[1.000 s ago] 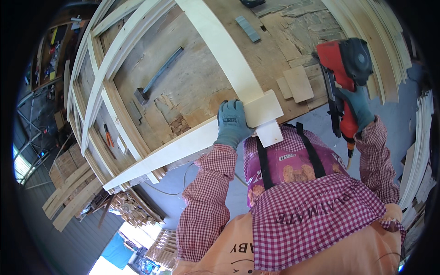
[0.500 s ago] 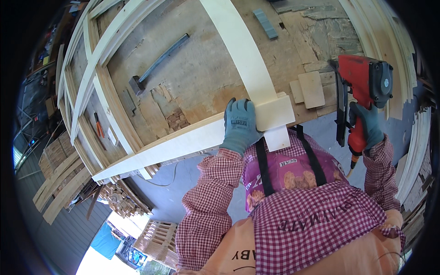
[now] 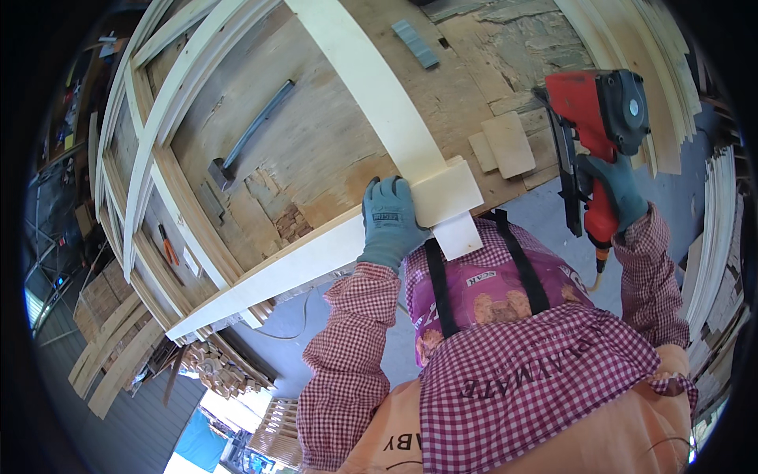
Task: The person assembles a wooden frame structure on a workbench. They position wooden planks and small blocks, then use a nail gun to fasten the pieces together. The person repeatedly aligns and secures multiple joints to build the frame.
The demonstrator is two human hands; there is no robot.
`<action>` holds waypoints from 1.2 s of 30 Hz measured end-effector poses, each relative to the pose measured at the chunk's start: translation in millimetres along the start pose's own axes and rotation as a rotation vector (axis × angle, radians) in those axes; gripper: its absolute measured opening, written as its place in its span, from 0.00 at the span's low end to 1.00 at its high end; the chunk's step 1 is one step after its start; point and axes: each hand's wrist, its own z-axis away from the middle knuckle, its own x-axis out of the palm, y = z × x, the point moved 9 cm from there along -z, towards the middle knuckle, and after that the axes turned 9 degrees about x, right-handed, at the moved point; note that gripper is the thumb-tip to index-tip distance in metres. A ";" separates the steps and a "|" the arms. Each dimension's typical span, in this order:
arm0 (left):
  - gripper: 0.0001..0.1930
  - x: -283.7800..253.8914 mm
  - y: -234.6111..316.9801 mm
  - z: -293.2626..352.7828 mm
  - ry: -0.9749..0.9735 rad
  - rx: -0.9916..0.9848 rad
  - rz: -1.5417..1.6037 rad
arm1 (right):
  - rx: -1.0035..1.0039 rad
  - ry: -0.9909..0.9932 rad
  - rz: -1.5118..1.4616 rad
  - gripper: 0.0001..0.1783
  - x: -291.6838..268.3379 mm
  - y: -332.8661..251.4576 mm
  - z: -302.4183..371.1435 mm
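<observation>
My left hand (image 3: 389, 225), in a blue-grey work glove, is closed round a long pale board (image 3: 308, 257) at the near edge of the bench, fingers over its top edge. Just right of it, a small rectangular wooden plate (image 3: 448, 193) lies over the joint where a curved strip (image 3: 379, 95) meets this board. A short pale tab of wood (image 3: 458, 235) sticks out below the plate toward my apron. My right hand (image 3: 620, 189), gloved alike, grips the handle of a red and black nail gun (image 3: 584, 103), which is held up right of the joint, apart from the wood.
A hammer (image 3: 257, 122) and a nail strip (image 3: 415, 43) lie on the worn plywood bench (image 3: 316, 150). Small wood pieces (image 3: 508, 146) rest right of the joint. Curved frames (image 3: 162, 118) stand at left, with orange-handled pliers (image 3: 168, 246) among them. Stacked strips (image 3: 655, 71) lie at far right.
The whole scene has shifted left in the view. The nail gun is slightly higher and nearer the joint. My left hand keeps its hold on the board.
</observation>
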 end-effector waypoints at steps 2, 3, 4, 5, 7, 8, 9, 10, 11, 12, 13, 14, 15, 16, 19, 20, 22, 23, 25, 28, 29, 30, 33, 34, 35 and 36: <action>0.38 2.7 -1.2 -0.8 -0.004 -0.001 -0.005 | -0.011 0.012 0.008 0.15 -19.4 9.2 -12.9; 0.37 4.0 -1.8 -2.4 -0.004 0.000 -0.007 | -0.029 0.023 0.021 0.15 -35.2 8.7 -21.6; 0.37 2.9 -0.7 -2.9 0.007 0.006 -0.012 | -0.047 0.027 0.036 0.15 -48.6 4.8 -30.0; 0.36 1.7 0.2 -3.1 0.018 0.010 -0.016 | -0.065 0.031 0.052 0.16 -60.3 1.0 -39.4; 0.35 0.1 0.8 -1.8 0.020 0.009 -0.023 | -0.004 0.154 0.025 0.16 -90.4 2.7 -64.3; 0.35 -0.5 0.7 -1.8 0.013 0.010 -0.024 | -0.074 0.202 0.043 0.20 -112.4 4.1 -82.3; 0.35 0.9 1.3 -4.3 0.003 0.019 -0.024 | -0.138 0.285 0.193 0.21 -141.8 11.1 -108.3; 0.35 0.6 3.5 -6.4 0.011 0.030 -0.013 | -0.198 0.359 0.343 0.22 -168.2 20.3 -137.6; 0.35 1.2 4.1 -8.3 0.016 0.040 0.000 | -0.254 0.432 0.493 0.24 -179.0 25.0 -149.8; 0.35 -0.9 2.8 -4.1 0.020 0.021 0.001 | -0.186 0.395 0.447 0.24 -162.2 20.8 -153.3; 0.35 1.2 -0.1 -2.5 0.021 0.006 -0.004 | -0.111 0.371 0.405 0.25 -138.6 4.4 -142.0; 0.35 0.7 -0.3 -1.5 0.022 -0.001 -0.009 | -0.034 0.354 0.361 0.26 -126.6 -0.8 -134.3; 0.35 -0.1 1.7 -3.2 0.026 0.010 -0.009 | -0.159 0.438 0.352 0.27 -140.3 3.1 -136.7; 0.35 0.1 2.4 -6.4 0.006 0.017 0.000 | -0.287 0.532 0.346 0.29 -160.8 15.1 -145.3; 0.36 3.3 -0.5 -3.6 -0.032 -0.022 0.011 | -0.713 0.742 0.502 0.29 -112.7 -34.5 -74.8; 0.36 2.3 -0.6 0.3 -0.037 -0.041 -0.004 | -0.867 0.793 0.568 0.29 -69.6 -56.3 -34.5; 0.37 1.8 0.0 -2.0 -0.043 -0.028 -0.025 | -0.636 0.503 0.583 0.34 0.3 -29.7 -32.1; 0.37 3.0 -0.3 -2.9 -0.042 -0.017 -0.032 | -0.516 0.420 0.665 0.40 38.1 -13.9 -29.4; 0.38 2.9 -0.5 -3.5 -0.034 -0.008 -0.032 | -0.246 0.365 0.879 0.51 94.8 9.0 -29.7; 0.40 3.0 -2.0 -1.5 -0.015 -0.011 -0.005 | -0.011 0.406 1.007 0.58 108.9 25.6 -45.6; 0.41 1.5 -1.3 -3.0 -0.004 -0.009 0.002 | 0.029 0.414 1.007 0.59 109.7 28.7 -50.9; 0.41 0.2 -1.2 -3.9 0.009 -0.010 0.010 | 0.007 0.387 0.980 0.57 110.1 27.8 -54.9; 0.42 5.6 -3.0 -1.2 -0.041 -0.039 -0.015 | -0.224 0.296 0.830 0.55 111.2 29.8 -49.4; 0.42 5.0 -2.9 -1.8 -0.052 -0.049 -0.002 | -0.233 0.320 0.778 0.53 107.7 29.2 -44.2; 0.42 3.5 -2.6 -2.8 -0.064 -0.059 0.010 | -0.252 0.285 0.659 0.53 109.5 30.2 -40.2; 0.42 4.0 -2.1 -3.6 -0.076 -0.061 0.025 | -0.267 0.255 0.539 0.53 109.4 32.4 -35.5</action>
